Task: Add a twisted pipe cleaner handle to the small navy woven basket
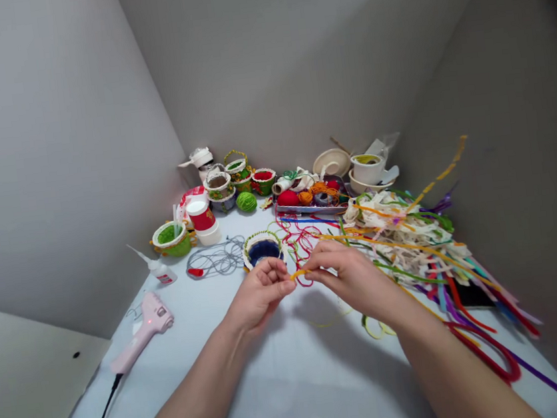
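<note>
Orange strip [298, 274] between fingers [281, 289]

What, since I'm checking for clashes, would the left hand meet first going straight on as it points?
Probably the right hand, just beyond the yellow-orange strip that the left hand pinches; depth is unclear.

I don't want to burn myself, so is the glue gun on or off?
Apparently on: a red light glows on the pink glue gun.
</note>
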Action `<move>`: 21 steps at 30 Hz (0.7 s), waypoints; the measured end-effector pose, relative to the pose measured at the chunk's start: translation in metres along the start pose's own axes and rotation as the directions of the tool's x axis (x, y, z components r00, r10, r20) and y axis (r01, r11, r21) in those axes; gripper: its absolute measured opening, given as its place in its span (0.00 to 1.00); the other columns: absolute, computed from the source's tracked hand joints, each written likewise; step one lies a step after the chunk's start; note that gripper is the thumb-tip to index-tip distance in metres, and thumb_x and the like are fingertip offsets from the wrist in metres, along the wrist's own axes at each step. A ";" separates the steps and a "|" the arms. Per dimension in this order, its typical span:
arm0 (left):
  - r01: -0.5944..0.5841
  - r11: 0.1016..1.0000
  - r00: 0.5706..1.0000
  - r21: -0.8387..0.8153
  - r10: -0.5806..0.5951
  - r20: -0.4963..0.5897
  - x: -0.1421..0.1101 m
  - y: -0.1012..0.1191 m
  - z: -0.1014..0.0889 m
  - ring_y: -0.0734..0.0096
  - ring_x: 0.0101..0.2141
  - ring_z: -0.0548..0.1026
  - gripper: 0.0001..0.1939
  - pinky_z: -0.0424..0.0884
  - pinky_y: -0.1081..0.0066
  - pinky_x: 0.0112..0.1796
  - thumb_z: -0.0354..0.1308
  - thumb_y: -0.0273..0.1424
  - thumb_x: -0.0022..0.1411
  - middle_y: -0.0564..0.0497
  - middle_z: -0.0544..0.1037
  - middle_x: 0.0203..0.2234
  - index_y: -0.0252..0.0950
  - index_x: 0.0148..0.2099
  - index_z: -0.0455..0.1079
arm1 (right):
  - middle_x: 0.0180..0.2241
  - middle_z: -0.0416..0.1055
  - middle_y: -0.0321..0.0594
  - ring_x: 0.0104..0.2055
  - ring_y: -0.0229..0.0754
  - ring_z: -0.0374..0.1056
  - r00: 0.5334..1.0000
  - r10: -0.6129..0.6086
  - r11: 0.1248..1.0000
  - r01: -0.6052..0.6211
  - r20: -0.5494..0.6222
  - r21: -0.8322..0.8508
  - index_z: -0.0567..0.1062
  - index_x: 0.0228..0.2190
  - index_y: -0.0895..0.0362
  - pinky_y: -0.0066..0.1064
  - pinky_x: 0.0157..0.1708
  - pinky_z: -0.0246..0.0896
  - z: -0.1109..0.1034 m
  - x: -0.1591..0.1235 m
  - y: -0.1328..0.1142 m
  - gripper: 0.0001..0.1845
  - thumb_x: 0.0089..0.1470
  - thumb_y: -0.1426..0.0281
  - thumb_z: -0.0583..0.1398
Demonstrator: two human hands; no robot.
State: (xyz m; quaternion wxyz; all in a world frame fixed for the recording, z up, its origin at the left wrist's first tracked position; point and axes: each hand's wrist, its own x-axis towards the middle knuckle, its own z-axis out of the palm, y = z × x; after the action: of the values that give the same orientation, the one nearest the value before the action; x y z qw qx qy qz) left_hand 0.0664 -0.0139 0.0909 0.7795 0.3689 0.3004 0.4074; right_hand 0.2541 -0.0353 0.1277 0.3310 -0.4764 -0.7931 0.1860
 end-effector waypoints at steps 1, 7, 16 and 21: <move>0.005 1.000 1.000 -0.024 -0.005 -0.014 0.001 -0.004 -0.003 0.83 0.25 0.68 0.18 0.61 0.79 0.29 0.72 0.24 0.42 0.58 0.72 0.24 0.34 0.34 0.66 | 0.28 0.71 0.39 0.32 0.40 0.64 0.998 0.048 0.997 -0.050 0.036 0.059 0.78 0.28 0.54 0.32 0.32 0.57 0.002 0.000 0.002 0.07 0.55 0.68 0.60; 0.103 0.995 0.993 -0.003 -0.103 -0.055 0.003 -0.008 -0.008 0.83 0.26 0.69 0.17 0.62 0.78 0.31 0.71 0.27 0.45 0.56 0.73 0.25 0.33 0.37 0.70 | 0.24 0.71 0.35 0.25 0.36 0.62 0.968 0.234 0.917 -0.251 0.093 0.310 0.76 0.26 0.56 0.27 0.25 0.54 0.008 0.009 0.013 0.07 0.52 0.67 0.61; 0.245 0.957 0.957 0.154 -0.265 0.121 0.002 0.023 -0.003 0.76 0.30 0.71 0.16 0.64 0.76 0.31 0.66 0.39 0.52 0.45 0.77 0.33 0.31 0.37 0.75 | 0.26 0.71 0.35 0.29 0.38 0.64 0.968 0.235 0.914 -0.249 0.084 0.320 0.75 0.26 0.55 0.29 0.29 0.57 -0.002 0.007 0.013 0.06 0.53 0.68 0.60; 0.284 0.938 0.943 0.200 -0.311 0.118 0.007 0.027 0.000 0.82 0.24 0.68 0.14 0.60 0.79 0.27 0.68 0.36 0.50 0.49 0.76 0.27 0.30 0.34 0.75 | 0.26 0.71 0.35 0.29 0.38 0.64 0.979 0.195 0.931 -0.205 0.062 0.302 0.76 0.26 0.55 0.29 0.31 0.57 -0.007 0.004 0.005 0.06 0.54 0.69 0.60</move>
State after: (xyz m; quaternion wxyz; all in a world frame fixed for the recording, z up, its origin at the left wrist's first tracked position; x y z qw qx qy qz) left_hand 0.0587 0.0028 0.1116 0.8157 0.4174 0.3299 0.2272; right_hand 0.2606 -0.0295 0.1310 0.3679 -0.4945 -0.7070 0.3468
